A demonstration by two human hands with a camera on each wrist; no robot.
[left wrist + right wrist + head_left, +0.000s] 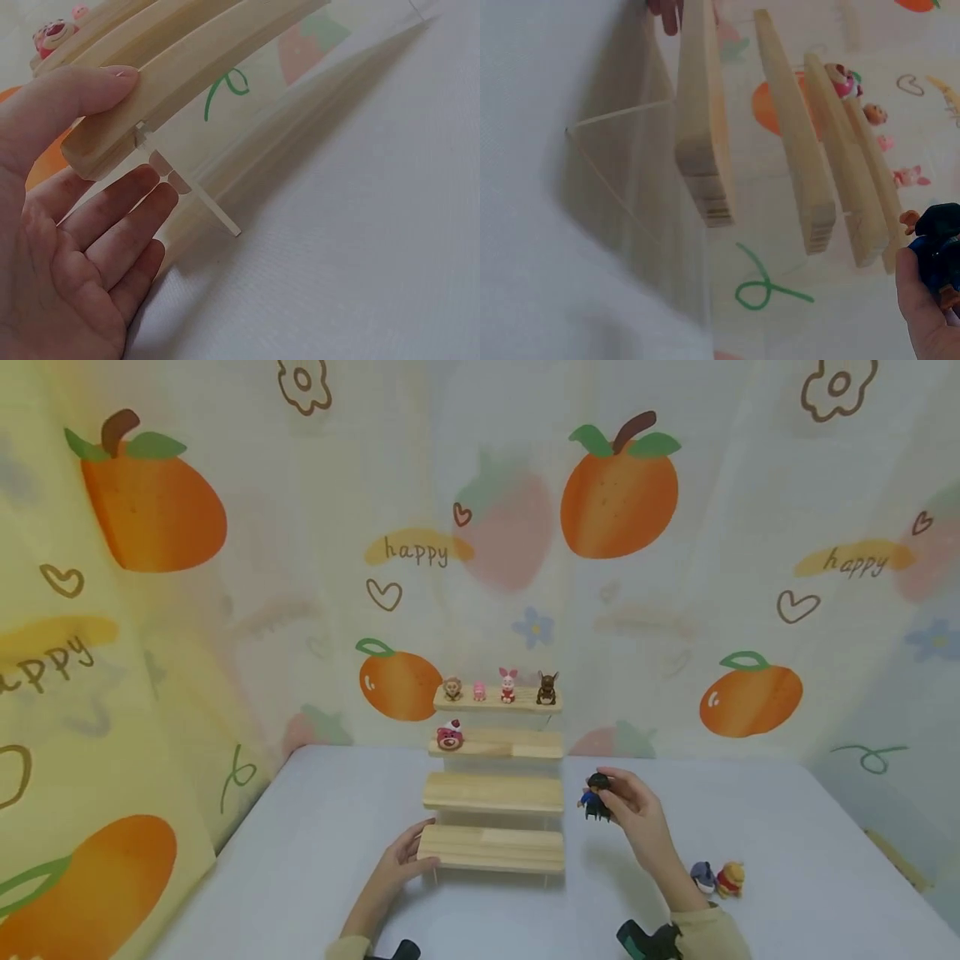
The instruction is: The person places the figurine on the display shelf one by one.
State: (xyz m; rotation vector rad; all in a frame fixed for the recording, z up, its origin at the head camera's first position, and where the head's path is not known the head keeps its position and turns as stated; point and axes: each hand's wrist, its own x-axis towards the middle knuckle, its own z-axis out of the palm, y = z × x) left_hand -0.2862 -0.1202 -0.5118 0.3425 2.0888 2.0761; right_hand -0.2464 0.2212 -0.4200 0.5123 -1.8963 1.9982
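Observation:
In the head view, a tiered wooden display shelf point(495, 847) stands on the table. My left hand point(397, 867) holds the left end of its lowest board, the thumb point(101, 88) on top and the fingers below, near a clear leg point(214, 206). Right of the shelf, my right hand point(637, 817) pinches a small dark-haired figurine point(595, 799) in blue and black, held above the table. On the top board are a brown-and-tan figurine point(452, 689), a small pink one point(479, 692), a piglet figurine point(508, 687) and a dark brown eared figurine point(547, 688). A pink bear figurine point(450, 737) sits at the second board's left end.
On the table to the right, a grey-blue figurine point(703, 877) and a yellow bear figurine in red point(731, 879) lie side by side near my right forearm. A fruit-printed curtain point(525, 527) hangs behind the white table point(300, 843).

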